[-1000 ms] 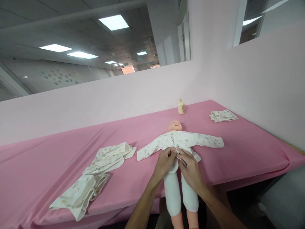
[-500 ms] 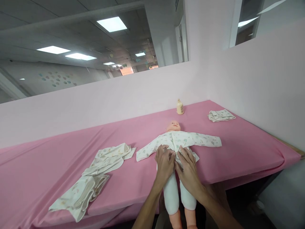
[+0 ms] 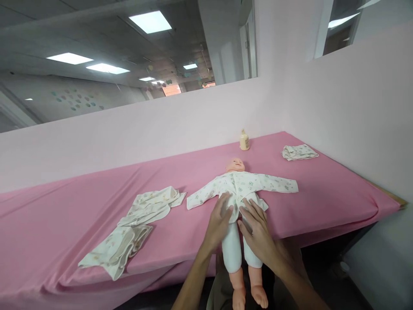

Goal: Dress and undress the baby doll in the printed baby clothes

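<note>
A baby doll [image 3: 236,165] lies on its back on the pink-covered table [image 3: 80,202], dressed in a white printed top [image 3: 245,185] with sleeves spread wide. Its white legs hang over the table's front edge. My left hand [image 3: 219,221] rests flat on the doll's left hip, fingers stretched out. My right hand [image 3: 256,230] lies flat on the other hip, fingers spread over the hem of the top. Neither hand holds anything.
A crumpled set of white printed baby clothes [image 3: 132,228] lies to the left of the doll. A small cream bottle [image 3: 244,141] stands by the back wall. A folded printed cloth [image 3: 298,152] sits at the far right. Pink partition walls enclose the table.
My hands stopped pinching the front of the doll's top and flattened out over its hips. The view shifted, showing the doll's feet.
</note>
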A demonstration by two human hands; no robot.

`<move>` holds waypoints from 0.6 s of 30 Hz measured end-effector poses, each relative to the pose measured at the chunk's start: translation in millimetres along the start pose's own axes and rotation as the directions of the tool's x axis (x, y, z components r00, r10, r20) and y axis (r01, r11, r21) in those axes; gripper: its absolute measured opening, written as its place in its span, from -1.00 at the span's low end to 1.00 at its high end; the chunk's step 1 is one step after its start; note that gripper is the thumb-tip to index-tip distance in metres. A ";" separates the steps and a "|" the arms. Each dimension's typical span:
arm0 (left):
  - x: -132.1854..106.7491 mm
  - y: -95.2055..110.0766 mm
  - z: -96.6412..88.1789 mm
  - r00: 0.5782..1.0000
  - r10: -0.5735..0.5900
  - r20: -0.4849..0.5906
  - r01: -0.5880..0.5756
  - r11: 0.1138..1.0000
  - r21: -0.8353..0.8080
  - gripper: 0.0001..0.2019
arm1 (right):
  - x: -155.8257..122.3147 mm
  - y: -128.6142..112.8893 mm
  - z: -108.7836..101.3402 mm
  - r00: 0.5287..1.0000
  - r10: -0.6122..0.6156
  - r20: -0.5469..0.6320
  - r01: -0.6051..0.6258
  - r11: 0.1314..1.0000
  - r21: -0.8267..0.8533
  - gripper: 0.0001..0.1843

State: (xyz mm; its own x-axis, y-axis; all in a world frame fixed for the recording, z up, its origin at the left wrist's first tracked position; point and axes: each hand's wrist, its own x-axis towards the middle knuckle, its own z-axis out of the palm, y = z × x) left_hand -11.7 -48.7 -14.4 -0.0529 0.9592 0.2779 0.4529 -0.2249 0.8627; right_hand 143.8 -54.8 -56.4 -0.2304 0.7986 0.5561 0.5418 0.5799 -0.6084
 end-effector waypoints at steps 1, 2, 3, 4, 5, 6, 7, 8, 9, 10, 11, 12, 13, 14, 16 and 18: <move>-2.5 -1.0 -3.3 0.999 -0.033 0.013 0.034 0.994 -0.102 -0.50 | -3.6 0.7 -0.9 1.000 -0.005 0.002 0.005 1.000 0.013 -0.56; -4.6 -2.4 -5.8 0.999 -0.051 0.020 0.054 0.982 -0.184 -0.47 | -6.7 1.5 -1.2 1.000 -0.009 0.004 0.009 1.000 0.021 -0.56; -6.5 -3.9 -7.3 0.998 -0.056 0.022 0.059 0.968 -0.244 -0.45 | -9.3 2.4 -1.0 1.000 -0.013 0.004 0.013 1.000 0.025 -0.55; -8.1 -5.4 -7.7 0.998 -0.053 0.022 0.057 0.956 -0.289 -0.42 | -11.3 3.3 -0.3 1.000 -0.016 0.002 0.016 1.000 0.025 -0.55; -9.3 -6.6 -7.2 0.999 -0.047 0.025 0.053 0.944 -0.327 -0.38 | -12.7 4.2 0.8 1.000 -0.018 0.001 0.018 1.000 0.024 -0.55; -10.2 -7.3 -6.4 0.998 -0.043 0.035 0.053 0.931 -0.362 -0.34 | -13.7 5.0 1.9 1.000 -0.019 -0.002 0.019 1.000 0.023 -0.54; -10.8 -7.3 -5.6 0.998 -0.042 0.051 0.059 0.914 -0.401 -0.29 | -14.4 5.5 2.8 1.000 -0.019 -0.003 0.019 1.000 0.024 -0.54; -11.1 -6.4 -5.4 0.997 -0.044 0.066 0.069 0.891 -0.448 -0.24 | -15.0 5.5 3.4 1.000 -0.018 -0.006 0.018 0.999 0.026 -0.53; -11.2 -4.5 -5.9 0.996 -0.045 0.081 0.080 0.863 -0.499 -0.21 | -15.4 4.8 3.4 1.000 -0.019 -0.010 0.019 0.999 0.031 -0.53; -11.2 -1.7 -7.4 0.994 -0.045 0.099 0.092 0.832 -0.547 -0.18 | -15.8 3.1 2.8 1.000 -0.021 -0.014 0.022 0.999 0.037 -0.52; -11.2 2.0 -9.7 0.992 -0.043 0.115 0.104 0.798 -0.594 -0.16 | -16.2 0.4 1.7 1.000 -0.023 -0.018 0.023 0.999 0.044 -0.52; -11.5 6.3 -12.5 0.990 -0.044 0.133 0.119 0.760 -0.639 -0.14 | -16.5 -3.3 0.0 0.999 -0.024 -0.023 0.025 0.998 0.053 -0.52; -12.2 11.0 -15.2 0.987 -0.048 0.152 0.140 0.721 -0.679 -0.12 | -16.8 -8.0 -2.0 0.999 -0.028 -0.031 0.030 0.997 0.066 -0.52; -13.5 15.8 -17.5 0.983 -0.056 0.177 0.167 0.682 -0.712 -0.10 | -17.1 -13.2 -4.5 0.999 -0.034 -0.036 0.037 0.996 0.083 -0.52; -18.5 24.4 -19.3 0.966 -0.074 0.246 0.239 0.610 -0.756 -0.05 | -17.2 -24.0 -10.8 0.997 -0.058 -0.041 0.063 0.991 0.119 -0.51; -26.4 31.0 -17.4 0.938 -0.066 0.339 0.312 0.584 -0.749 -0.02 | -16.5 -32.9 -19.7 0.994 -0.098 -0.046 0.103 0.985 0.136 -0.44</move>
State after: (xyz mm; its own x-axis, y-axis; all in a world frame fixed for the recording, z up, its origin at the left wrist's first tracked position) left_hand -11.7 -84.0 12.4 0.2222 0.9732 0.0600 -0.4187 0.0396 0.9073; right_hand 145.7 -90.3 -34.4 -0.2452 0.7298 0.6382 0.4004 0.6758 -0.6189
